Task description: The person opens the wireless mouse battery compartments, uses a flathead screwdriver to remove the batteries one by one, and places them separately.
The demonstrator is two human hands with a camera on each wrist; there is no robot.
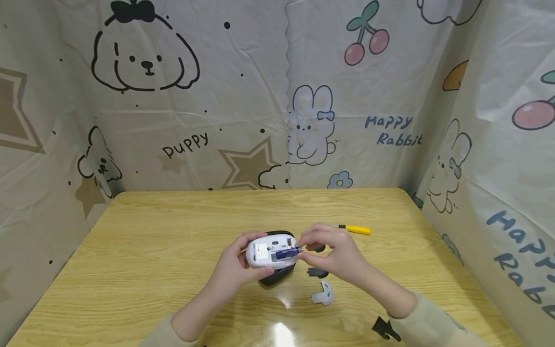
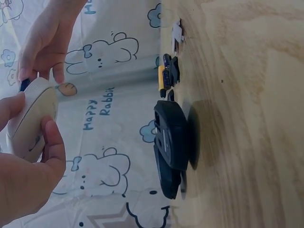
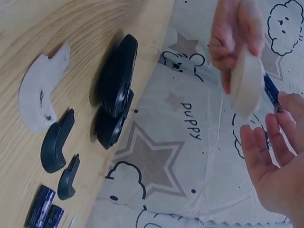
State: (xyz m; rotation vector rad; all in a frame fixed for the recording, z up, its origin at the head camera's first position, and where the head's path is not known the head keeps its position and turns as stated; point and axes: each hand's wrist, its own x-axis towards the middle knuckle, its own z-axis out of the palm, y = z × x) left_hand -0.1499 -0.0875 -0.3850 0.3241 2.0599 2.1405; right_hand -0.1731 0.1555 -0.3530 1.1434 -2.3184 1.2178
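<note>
My left hand (image 1: 234, 262) grips a white computer mouse (image 1: 284, 240) above the table, its underside turned up and its battery compartment uncovered. With thumb and fingertips, my right hand (image 1: 336, 248) pinches one end of a blue battery (image 1: 286, 253), which lies tilted over the compartment. How far the battery sits in the slot I cannot tell. In the right wrist view the battery (image 3: 272, 92) sticks out from the mouse's (image 3: 247, 85) underside. Below the hands, two black mice (image 2: 173, 135) rest on the table, partly hidden by the white one in the head view.
On the wooden table (image 1: 151, 241) lie a white mouse cover (image 1: 323, 294), two black covers (image 3: 53, 147) and two blue batteries (image 3: 40, 206). A yellow-handled screwdriver (image 1: 357, 230) lies farther back. Near my right sleeve is a small black object (image 1: 385, 328). Printed cloth (image 1: 243, 106) surrounds the table.
</note>
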